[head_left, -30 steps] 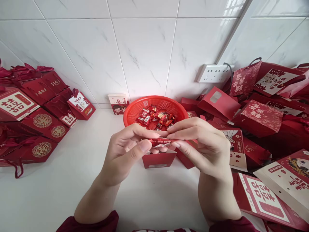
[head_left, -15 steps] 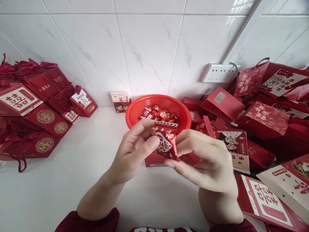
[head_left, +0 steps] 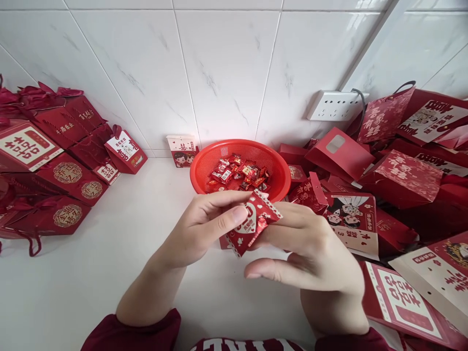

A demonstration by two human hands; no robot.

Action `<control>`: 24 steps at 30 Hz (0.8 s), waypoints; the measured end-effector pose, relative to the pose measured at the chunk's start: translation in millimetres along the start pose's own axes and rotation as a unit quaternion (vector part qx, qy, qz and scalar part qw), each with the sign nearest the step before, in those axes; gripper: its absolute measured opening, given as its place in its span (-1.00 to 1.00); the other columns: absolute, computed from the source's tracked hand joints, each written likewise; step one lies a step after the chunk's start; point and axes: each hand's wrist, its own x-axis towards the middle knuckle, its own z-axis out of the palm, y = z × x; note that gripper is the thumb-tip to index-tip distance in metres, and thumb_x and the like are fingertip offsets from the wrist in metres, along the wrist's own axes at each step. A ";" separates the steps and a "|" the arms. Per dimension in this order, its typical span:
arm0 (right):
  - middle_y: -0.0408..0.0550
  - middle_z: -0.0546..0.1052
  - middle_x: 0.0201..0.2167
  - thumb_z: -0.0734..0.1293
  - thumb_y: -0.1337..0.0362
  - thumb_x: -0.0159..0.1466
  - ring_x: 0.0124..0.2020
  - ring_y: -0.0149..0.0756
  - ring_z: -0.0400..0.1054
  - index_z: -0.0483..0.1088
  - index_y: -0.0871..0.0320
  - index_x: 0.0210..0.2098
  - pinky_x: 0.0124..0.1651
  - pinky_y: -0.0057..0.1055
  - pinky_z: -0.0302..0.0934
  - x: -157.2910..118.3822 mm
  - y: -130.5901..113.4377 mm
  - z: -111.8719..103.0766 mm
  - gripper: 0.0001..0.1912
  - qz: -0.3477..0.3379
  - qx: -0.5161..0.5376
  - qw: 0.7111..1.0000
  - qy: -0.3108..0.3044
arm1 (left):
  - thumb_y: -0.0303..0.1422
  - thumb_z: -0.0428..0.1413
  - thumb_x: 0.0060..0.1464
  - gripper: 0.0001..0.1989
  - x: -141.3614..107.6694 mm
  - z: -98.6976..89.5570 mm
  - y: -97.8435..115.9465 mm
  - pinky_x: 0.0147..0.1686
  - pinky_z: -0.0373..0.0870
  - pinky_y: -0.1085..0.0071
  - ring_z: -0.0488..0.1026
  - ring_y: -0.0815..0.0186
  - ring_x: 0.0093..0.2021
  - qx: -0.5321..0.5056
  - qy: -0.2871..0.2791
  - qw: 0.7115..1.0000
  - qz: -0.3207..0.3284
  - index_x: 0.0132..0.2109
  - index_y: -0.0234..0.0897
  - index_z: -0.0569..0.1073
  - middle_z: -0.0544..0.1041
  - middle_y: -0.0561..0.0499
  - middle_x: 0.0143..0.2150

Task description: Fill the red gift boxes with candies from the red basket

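1. My left hand [head_left: 204,229] holds one red wrapped packet [head_left: 254,222], thumb on its printed front, fingers behind.
2. My right hand [head_left: 310,248] is loosely spread: fingers at the packet's right side, partly hidden behind it, thumb well apart from it, lower and nearer me. Can't tell how firmly those fingers press.
3. Packet is tilted, jagged ends, pale heart with lettering on the front. Sits mid-scene, above the bench [head_left: 146,214], on the near side of the red basket [head_left: 204,163].
4. Basket is round, perforated, stands at the far middle near the tiled wall [head_left: 223,73]. Small wrapped sweets [head_left: 243,173] lie loose inside, mostly red.
5. Something red [head_left: 224,242] shows just under the packet, mostly covered by my left hand; can't tell its shape.
6. Small printed box [head_left: 182,152] stands upright by the wall, just left of the basket.
7. Far left: stacked red gift boxes [head_left: 60,124], ribbons on top; one small gift box [head_left: 126,152] upright at the stack's right.
8. Right side: jumbled pile of red cartons [head_left: 338,156], some tilted, reaching from far to near.
9. White socket strip [head_left: 332,105] on the wall, far right, above the pile, dark cable at its right end.
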 end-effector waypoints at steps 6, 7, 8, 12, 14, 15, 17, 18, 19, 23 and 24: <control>-0.13 0.48 -0.27 0.44 0.20 0.23 -0.33 -0.36 0.40 0.28 0.06 -0.18 -0.30 -0.43 0.31 -3.6 4.2 1.4 -0.73 0.163 0.070 0.973 0.144 | -0.42 0.15 0.20 -0.68 2.7 -2.0 -3.9 -0.21 0.46 0.38 0.50 0.27 -0.20 0.240 0.027 0.954 0.176 0.09 -0.14 0.52 0.58 -0.06 -0.12; -0.11 0.48 -0.22 0.43 0.21 0.25 -0.29 -0.35 0.41 0.27 0.06 -0.15 -0.30 -0.43 0.32 -3.4 6.1 2.1 -0.73 0.163 0.066 0.972 0.157 | -0.43 0.15 0.19 -0.65 3.7 -3.3 -3.7 -0.18 0.45 0.36 0.49 0.26 -0.18 0.281 0.036 0.939 0.197 0.11 -0.13 0.50 0.57 -0.06 -0.09; -0.09 0.48 -0.19 0.41 0.22 0.26 -0.27 -0.34 0.41 0.28 0.05 -0.12 -0.30 -0.44 0.32 -3.0 8.1 2.4 -0.73 0.155 0.054 0.974 0.153 | -0.44 0.15 0.19 -0.62 4.8 -5.3 -2.9 -0.14 0.45 0.35 0.49 0.25 -0.15 0.311 0.041 0.928 0.202 0.14 -0.12 0.47 0.56 -0.06 -0.06; -0.08 0.51 -0.21 0.32 0.24 0.35 -0.28 -0.34 0.40 0.31 0.10 -0.13 -0.23 -0.40 0.29 0.2 16.5 0.2 -0.86 0.146 -0.061 0.986 0.060 | -0.36 0.11 0.23 -0.71 8.2 -18.8 3.2 -0.06 0.42 0.35 0.47 0.24 -0.07 0.389 0.033 0.910 0.140 0.09 -0.18 0.45 0.53 -0.05 -0.01; -0.09 0.52 -0.26 0.29 0.25 0.37 -0.30 -0.33 0.38 0.34 0.12 -0.16 -0.24 -0.38 0.26 1.9 20.0 -0.3 -0.91 0.156 -0.106 0.982 -0.031 | -0.29 0.10 0.24 -0.76 9.0 -25.3 4.8 -0.03 0.39 0.35 0.45 0.23 -0.04 0.436 0.021 0.894 0.098 0.03 -0.18 0.47 0.51 -0.04 0.01; -0.10 0.51 -0.28 0.28 0.27 0.37 -0.31 -0.33 0.37 0.36 0.13 -0.18 -0.26 -0.37 0.24 2.5 21.2 0.0 -0.93 0.157 -0.121 0.977 -0.073 | -0.25 0.11 0.23 -0.74 9.3 -27.2 4.7 -0.02 0.38 0.34 0.45 0.22 -0.02 0.458 0.006 0.886 0.074 0.03 -0.17 0.47 0.50 -0.03 0.02; -0.11 0.49 -0.31 0.26 0.31 0.38 -0.32 -0.33 0.35 0.40 0.14 -0.21 -0.27 -0.37 0.21 3.0 22.3 1.3 -0.92 0.148 -0.141 0.971 -0.121 | -0.17 0.11 0.21 -0.70 9.8 -27.0 2.9 -0.05 0.36 0.32 0.44 0.19 -0.02 0.490 -0.044 0.870 0.022 0.04 -0.16 0.45 0.50 -0.03 0.02; -0.10 0.48 -0.31 0.25 0.32 0.39 -0.31 -0.33 0.34 0.42 0.15 -0.23 -0.26 -0.37 0.21 2.6 22.1 1.8 -0.89 0.144 -0.146 0.971 -0.126 | -0.15 0.08 0.23 -0.70 10.2 -25.1 1.6 -0.09 0.36 0.32 0.45 0.18 -0.05 0.498 -0.070 0.865 -0.004 0.03 -0.16 0.45 0.51 -0.02 -0.01; -0.09 0.48 -0.29 0.23 0.32 0.40 -0.30 -0.33 0.33 0.43 0.15 -0.24 -0.26 -0.38 0.21 1.8 21.4 1.8 -0.85 0.143 -0.150 0.971 -0.122 | -0.14 0.03 0.26 -0.71 10.5 -22.2 0.2 -0.13 0.35 0.33 0.46 0.19 -0.09 0.499 -0.091 0.862 -0.027 0.00 -0.16 0.46 0.52 -0.01 -0.06; -0.04 0.46 -0.23 0.21 0.29 0.42 -0.26 -0.32 0.35 0.46 0.16 -0.25 -0.21 -0.37 0.25 -4.7 15.9 -3.6 -0.79 0.181 -0.145 0.966 -0.111 | -0.17 -0.18 0.37 -0.62 11.5 -9.2 -5.1 -0.22 0.32 0.36 0.48 0.23 -0.18 0.477 -0.128 0.866 -0.078 -0.10 -0.16 0.49 0.56 0.04 -0.15; -0.03 0.47 -0.21 0.22 0.29 0.41 -0.24 -0.30 0.36 0.46 0.15 -0.23 -0.19 -0.36 0.26 -6.6 14.6 -5.7 -0.81 0.195 -0.141 0.964 -0.111 | -0.18 -0.20 0.38 -0.61 11.3 -7.2 -6.6 -0.20 0.32 0.36 0.49 0.22 -0.16 0.470 -0.128 0.869 -0.081 -0.09 -0.16 0.50 0.57 0.03 -0.13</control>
